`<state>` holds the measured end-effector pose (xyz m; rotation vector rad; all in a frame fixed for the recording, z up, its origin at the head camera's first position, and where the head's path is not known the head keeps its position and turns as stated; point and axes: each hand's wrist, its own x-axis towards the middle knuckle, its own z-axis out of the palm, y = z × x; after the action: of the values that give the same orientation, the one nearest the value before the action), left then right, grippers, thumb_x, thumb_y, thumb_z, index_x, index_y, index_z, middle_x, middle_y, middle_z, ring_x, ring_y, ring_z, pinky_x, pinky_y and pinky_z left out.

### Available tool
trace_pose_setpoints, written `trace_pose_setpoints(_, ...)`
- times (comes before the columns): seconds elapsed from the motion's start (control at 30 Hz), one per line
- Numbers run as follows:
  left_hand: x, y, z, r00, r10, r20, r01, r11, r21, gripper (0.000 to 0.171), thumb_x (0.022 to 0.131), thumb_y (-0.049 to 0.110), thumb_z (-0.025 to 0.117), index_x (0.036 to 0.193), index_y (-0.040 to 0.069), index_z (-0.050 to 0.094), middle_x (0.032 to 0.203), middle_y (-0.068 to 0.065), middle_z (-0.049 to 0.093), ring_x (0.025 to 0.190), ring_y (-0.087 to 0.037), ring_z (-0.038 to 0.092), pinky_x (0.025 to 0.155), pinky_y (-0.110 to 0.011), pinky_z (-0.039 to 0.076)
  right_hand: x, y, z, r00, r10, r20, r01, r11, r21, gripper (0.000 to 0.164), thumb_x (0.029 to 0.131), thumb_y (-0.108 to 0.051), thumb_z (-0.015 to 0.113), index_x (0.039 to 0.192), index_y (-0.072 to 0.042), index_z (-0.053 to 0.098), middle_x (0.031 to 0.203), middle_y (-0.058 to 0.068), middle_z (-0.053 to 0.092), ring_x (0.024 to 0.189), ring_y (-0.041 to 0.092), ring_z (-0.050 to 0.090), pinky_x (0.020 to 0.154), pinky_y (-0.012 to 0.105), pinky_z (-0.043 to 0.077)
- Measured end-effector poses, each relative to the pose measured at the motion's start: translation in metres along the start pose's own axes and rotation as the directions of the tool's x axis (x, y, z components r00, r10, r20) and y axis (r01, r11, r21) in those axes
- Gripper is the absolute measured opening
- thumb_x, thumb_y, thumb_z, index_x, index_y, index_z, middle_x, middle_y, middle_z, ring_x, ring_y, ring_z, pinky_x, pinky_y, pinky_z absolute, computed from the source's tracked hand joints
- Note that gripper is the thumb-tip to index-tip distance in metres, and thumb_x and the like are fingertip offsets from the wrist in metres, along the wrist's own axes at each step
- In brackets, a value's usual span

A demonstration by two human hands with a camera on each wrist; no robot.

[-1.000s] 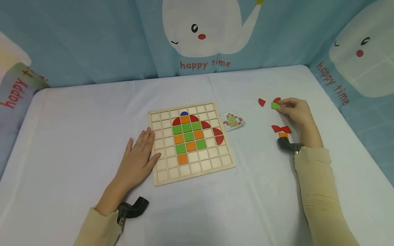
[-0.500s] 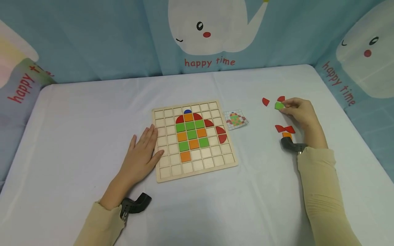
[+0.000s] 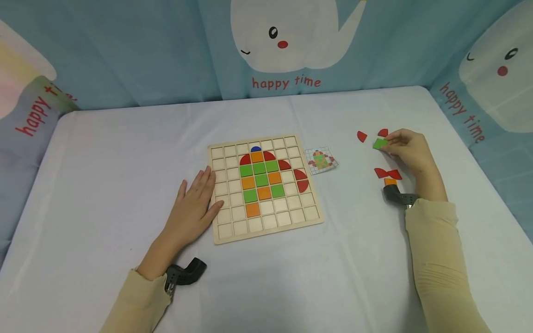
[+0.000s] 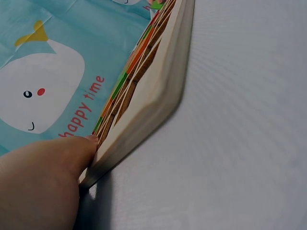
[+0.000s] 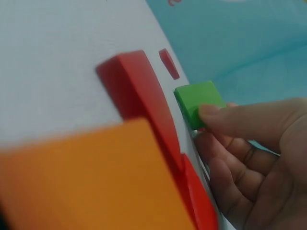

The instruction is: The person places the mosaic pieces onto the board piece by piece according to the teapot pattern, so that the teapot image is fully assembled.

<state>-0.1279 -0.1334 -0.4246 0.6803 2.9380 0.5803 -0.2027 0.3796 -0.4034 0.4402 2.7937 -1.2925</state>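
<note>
My right hand (image 3: 410, 148) pinches a green square tile (image 5: 197, 96) between thumb and fingers, at the right side of the table. A red quarter-circle piece (image 3: 383, 132) lies just behind the tile, and another red piece (image 3: 362, 136) is to its left. My left hand (image 3: 189, 208) lies flat at the left edge of the wooden grid board (image 3: 266, 222), fingers straight and thumb over the rim. Green, orange, red and blue pieces sit in the board's cells, among them an orange square (image 3: 252, 210) in the lower part.
A small printed pattern card (image 3: 321, 160) touches the board's right side. Nearer my right wrist lie two red pieces (image 3: 381, 173) and an orange square (image 5: 91, 177), partly covered by the wrist camera (image 3: 395, 195) in the head view. A patterned blue curtain (image 3: 166, 55) stands behind the white table.
The head view has shifted slightly, so everything appears a little further right. The green tile has turned slightly in my right hand's pinch. My left hand stays at the board's edge.
</note>
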Motion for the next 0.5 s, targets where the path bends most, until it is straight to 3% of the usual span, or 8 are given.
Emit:
trace_pose_setpoints(0.23,0.0,-0.001,0.001,1.0,-0.001,0.001,0.001,1.0,0.002,0.071,0.099,0.038,0.044,0.15,0.0,0.012,0.157,-0.014,0.009,0.144,-0.029,0.007,0.111,-0.054,0.0,-0.002,-0.006,-0.006,0.999,0.036,-0.013,-0.035,0.996,0.077,0.034,0.089,-0.024,0.066,0.113,0.0,0.059,0.08,-0.018,0.058,0.07,0.003,0.057,0.066,0.011,0.046)
trace_pose_setpoints(0.5,0.0,-0.002,0.001,1.0,0.0,0.006,0.0,1.0,0.002,0.071,0.099,0.038,0.043,0.151,0.001,0.011,0.157,-0.013,0.008,0.144,-0.028,0.006,0.111,-0.054,-0.001,-0.009,-0.024,-0.013,0.998,-0.046,-0.05,0.058,0.961,0.27,0.01,0.089,-0.012,0.065,0.097,-0.015,0.07,0.089,-0.012,0.06,0.078,0.007,0.057,0.069,0.011,0.048)
